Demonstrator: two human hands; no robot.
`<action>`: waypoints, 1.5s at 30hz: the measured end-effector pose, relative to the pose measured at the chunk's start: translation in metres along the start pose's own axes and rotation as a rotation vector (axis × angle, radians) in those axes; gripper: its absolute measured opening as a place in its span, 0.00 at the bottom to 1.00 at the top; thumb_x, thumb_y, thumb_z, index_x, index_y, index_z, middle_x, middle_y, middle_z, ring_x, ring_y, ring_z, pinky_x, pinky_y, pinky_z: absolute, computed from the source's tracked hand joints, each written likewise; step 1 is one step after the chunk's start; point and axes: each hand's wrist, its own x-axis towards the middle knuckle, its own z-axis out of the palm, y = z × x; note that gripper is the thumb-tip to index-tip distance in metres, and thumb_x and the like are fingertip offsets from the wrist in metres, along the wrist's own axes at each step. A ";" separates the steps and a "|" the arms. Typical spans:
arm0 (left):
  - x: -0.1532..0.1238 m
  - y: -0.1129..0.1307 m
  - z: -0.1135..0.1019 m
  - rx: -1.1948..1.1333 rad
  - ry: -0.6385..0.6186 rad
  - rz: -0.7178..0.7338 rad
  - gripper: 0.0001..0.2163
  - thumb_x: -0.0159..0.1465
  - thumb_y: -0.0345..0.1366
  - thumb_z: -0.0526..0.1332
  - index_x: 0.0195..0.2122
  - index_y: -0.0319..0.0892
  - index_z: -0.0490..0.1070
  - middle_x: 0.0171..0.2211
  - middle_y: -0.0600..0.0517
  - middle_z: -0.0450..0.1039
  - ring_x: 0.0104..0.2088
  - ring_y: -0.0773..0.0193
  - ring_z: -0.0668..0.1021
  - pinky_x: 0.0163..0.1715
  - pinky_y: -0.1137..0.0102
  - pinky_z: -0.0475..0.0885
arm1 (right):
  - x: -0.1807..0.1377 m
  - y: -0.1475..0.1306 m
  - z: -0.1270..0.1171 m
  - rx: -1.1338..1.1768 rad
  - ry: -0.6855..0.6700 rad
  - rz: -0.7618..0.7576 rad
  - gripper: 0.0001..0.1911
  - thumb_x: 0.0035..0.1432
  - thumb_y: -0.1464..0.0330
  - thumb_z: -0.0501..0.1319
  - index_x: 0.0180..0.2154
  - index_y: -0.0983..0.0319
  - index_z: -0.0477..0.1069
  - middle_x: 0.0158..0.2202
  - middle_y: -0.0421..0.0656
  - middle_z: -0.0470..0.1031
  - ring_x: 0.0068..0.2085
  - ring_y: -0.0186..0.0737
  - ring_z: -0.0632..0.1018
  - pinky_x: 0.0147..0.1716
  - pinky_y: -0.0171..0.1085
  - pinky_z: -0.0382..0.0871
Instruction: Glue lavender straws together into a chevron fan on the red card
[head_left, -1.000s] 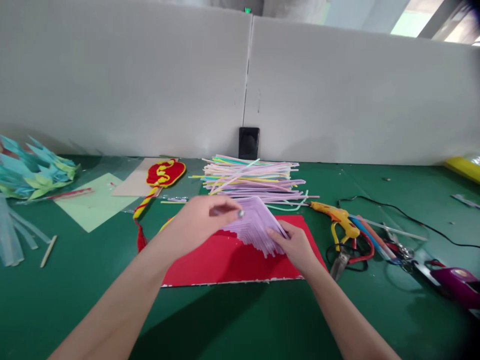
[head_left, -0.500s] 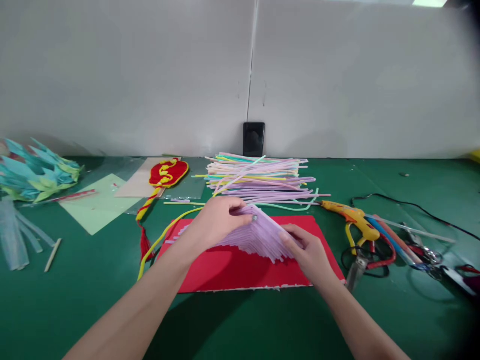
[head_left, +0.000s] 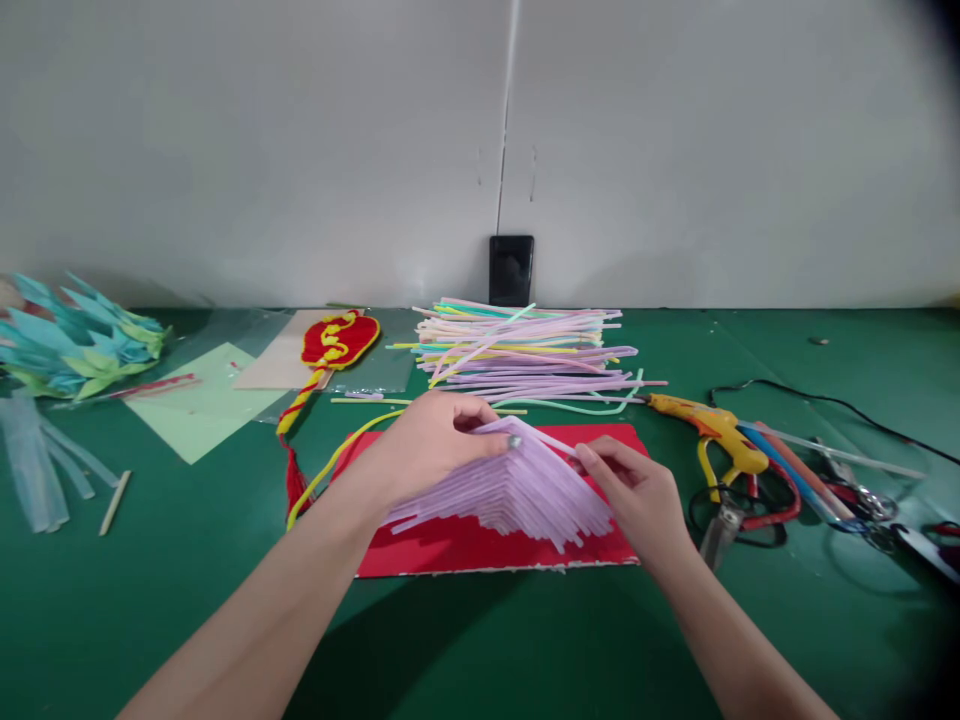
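Note:
A row of lilac pipe cleaners (head_left: 551, 492), each bent into a V and lying side by side, is held up over a red board (head_left: 450, 556). My left hand (head_left: 442, 445) pinches the row near its fold, thumb in front and fingers behind. At the right, my right hand (head_left: 630, 480) has thumb and forefinger closed on the end of the uppermost lilac pipe cleaner. The loose ends fan out downward. My left hand and forearm hide part of the row's left side.
Behind lies a pile of pastel pipe cleaners (head_left: 517, 350), with a black phone (head_left: 511, 270) against the wall. On the right are a yellow glue gun (head_left: 712, 425), scissors and a cable. To the left are a red-and-yellow ornament (head_left: 352, 345), paper sheets and a blue-green paper piece (head_left: 82, 340).
My right hand has moved a little right, from the side of the lilac row to the top strip's end. More of the row's fanned ends show. My left hand keeps its hold.

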 end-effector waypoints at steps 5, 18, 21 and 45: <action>0.003 -0.003 0.004 -0.053 0.024 0.021 0.06 0.57 0.40 0.61 0.30 0.44 0.73 0.29 0.56 0.74 0.32 0.64 0.74 0.31 0.71 0.64 | 0.000 -0.001 0.002 -0.021 0.020 0.027 0.12 0.56 0.60 0.60 0.27 0.60 0.73 0.25 0.37 0.73 0.28 0.32 0.73 0.29 0.29 0.66; 0.007 -0.006 0.013 -0.153 0.185 0.002 0.04 0.56 0.36 0.63 0.28 0.42 0.72 0.28 0.55 0.74 0.29 0.66 0.74 0.29 0.73 0.65 | -0.005 0.001 0.006 -0.136 0.091 0.008 0.11 0.56 0.60 0.59 0.30 0.60 0.73 0.28 0.40 0.76 0.30 0.35 0.74 0.30 0.32 0.68; 0.007 -0.005 0.012 -0.155 0.192 -0.016 0.04 0.56 0.36 0.63 0.28 0.42 0.72 0.28 0.55 0.74 0.29 0.66 0.74 0.30 0.73 0.66 | -0.004 0.002 0.006 -0.118 0.114 -0.004 0.10 0.53 0.60 0.61 0.30 0.60 0.73 0.28 0.41 0.76 0.31 0.37 0.75 0.31 0.33 0.69; 0.007 -0.007 -0.003 -0.104 0.089 -0.118 0.08 0.59 0.39 0.59 0.37 0.42 0.73 0.34 0.52 0.77 0.33 0.62 0.77 0.33 0.70 0.67 | -0.003 0.006 0.005 -0.128 0.168 0.050 0.12 0.54 0.58 0.61 0.30 0.61 0.72 0.28 0.41 0.75 0.30 0.37 0.74 0.31 0.35 0.69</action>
